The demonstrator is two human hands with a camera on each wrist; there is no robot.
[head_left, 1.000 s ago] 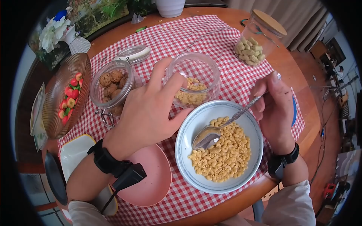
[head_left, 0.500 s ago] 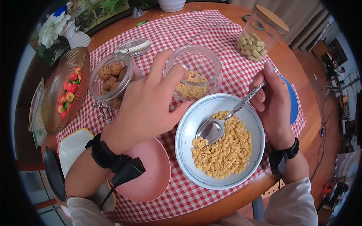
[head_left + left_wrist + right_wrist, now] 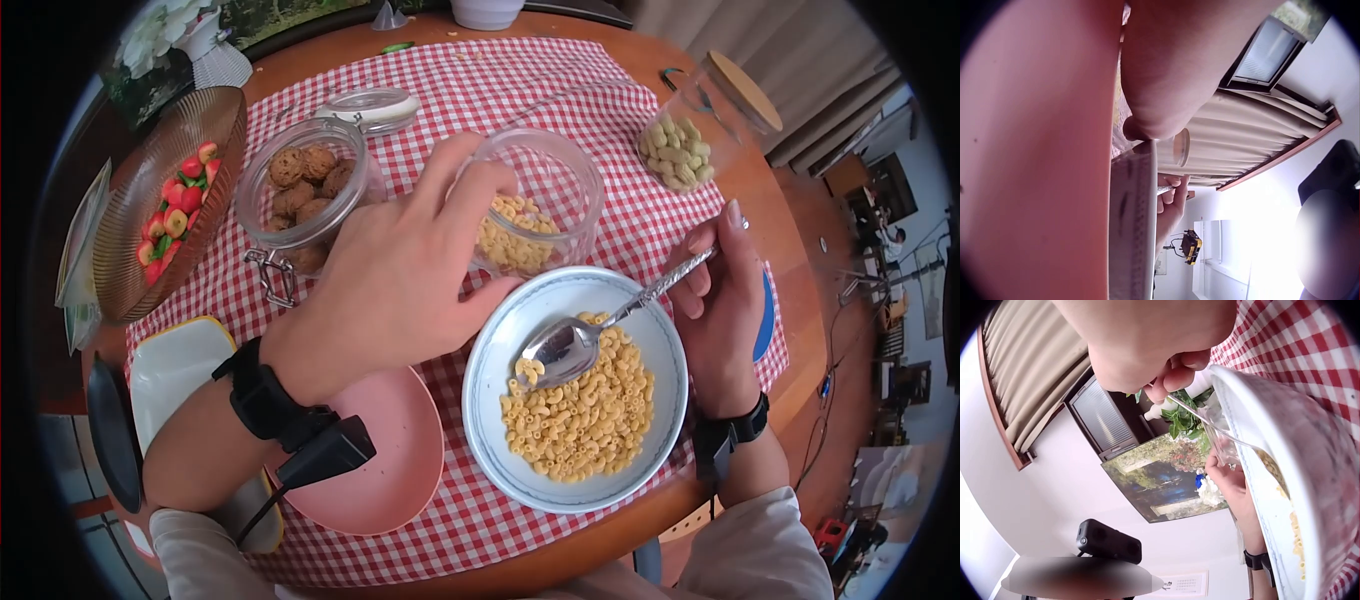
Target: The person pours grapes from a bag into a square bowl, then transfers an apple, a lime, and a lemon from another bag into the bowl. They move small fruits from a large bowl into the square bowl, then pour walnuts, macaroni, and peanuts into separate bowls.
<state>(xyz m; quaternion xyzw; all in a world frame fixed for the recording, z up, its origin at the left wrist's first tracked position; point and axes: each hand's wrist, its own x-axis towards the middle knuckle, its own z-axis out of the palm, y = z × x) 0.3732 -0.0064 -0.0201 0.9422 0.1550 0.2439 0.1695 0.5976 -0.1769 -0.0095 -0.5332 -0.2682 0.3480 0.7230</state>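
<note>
My right hand [image 3: 725, 320] pinches the patterned handle of a metal spoon [image 3: 650, 292]. The spoon's bowl end lies over small elbow macaroni [image 3: 585, 430] in a white bowl [image 3: 488, 380] with a blue-patterned rim, and a few pieces sit at its tip. Behind the bowl stands an open glass jar [image 3: 588, 185] with more macaroni at its bottom. My left hand [image 3: 395, 270] holds this jar from the left, fingers bent at its rim and thumb low beside the bowl's edge. In the right wrist view the spoon [image 3: 1210, 425] slants down into the bowl.
An open clip-lid jar of walnuts [image 3: 250, 210] stands left of my left hand. Beneath my left forearm lie a pink plate [image 3: 400, 460] and a white dish [image 3: 185, 360]. Far left is an amber glass bowl [image 3: 125, 225] of red fruit; back right, a wooden-lidded peanut jar [image 3: 680, 155].
The spoon has shifted within the bowl; its bowl end, lower in the macaroni earlier, now shows a few pieces at the tip. My left hand stays at the jar.
</note>
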